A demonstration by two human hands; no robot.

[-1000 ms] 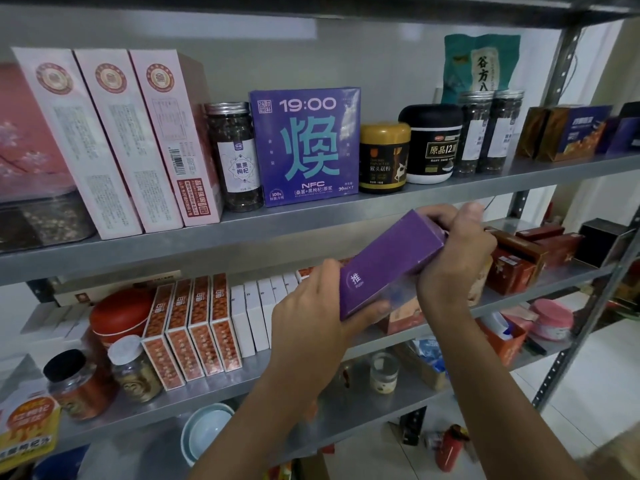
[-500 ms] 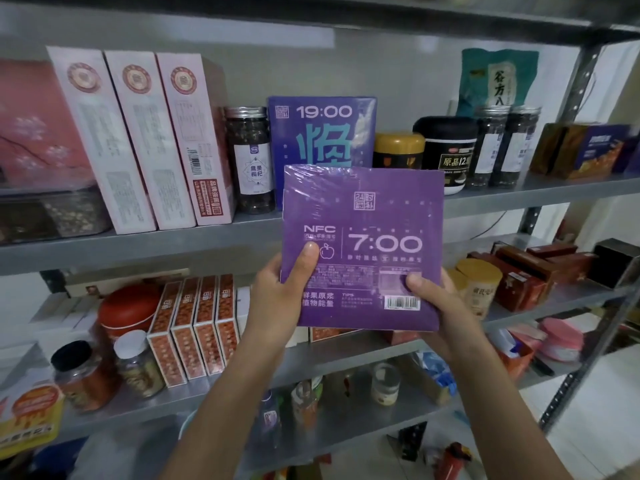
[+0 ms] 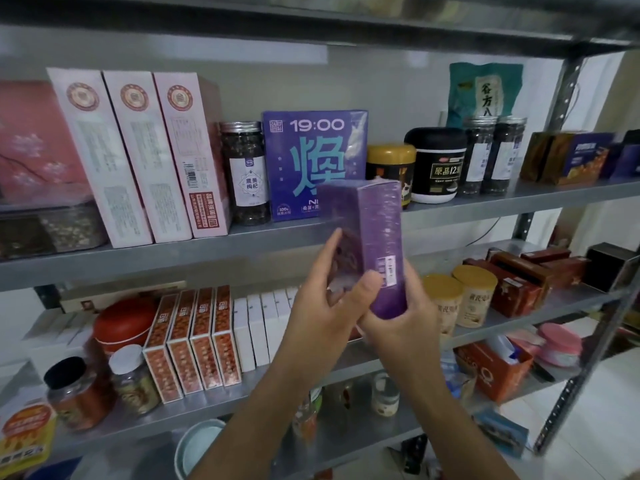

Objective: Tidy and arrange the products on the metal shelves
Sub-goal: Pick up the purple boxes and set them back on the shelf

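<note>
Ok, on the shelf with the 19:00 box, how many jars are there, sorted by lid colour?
Silver-lidded jars: 3
Gold-lidded jar: 1
Black-lidded jar: 1
Total: 5

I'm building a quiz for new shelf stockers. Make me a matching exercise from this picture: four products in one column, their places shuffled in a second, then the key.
Products: 1 purple box; 2 blue 19:00 box; 3 red round tin; 4 teal pouch.
Places: A one shelf lower, left of the orange patterned boxes; B gripped by the left hand and right hand; C upper shelf, behind the tall dark jars; D upper shelf, between a glass jar and a gold-lidded jar.
Pairs: 1-B; 2-D; 3-A; 4-C.
</note>
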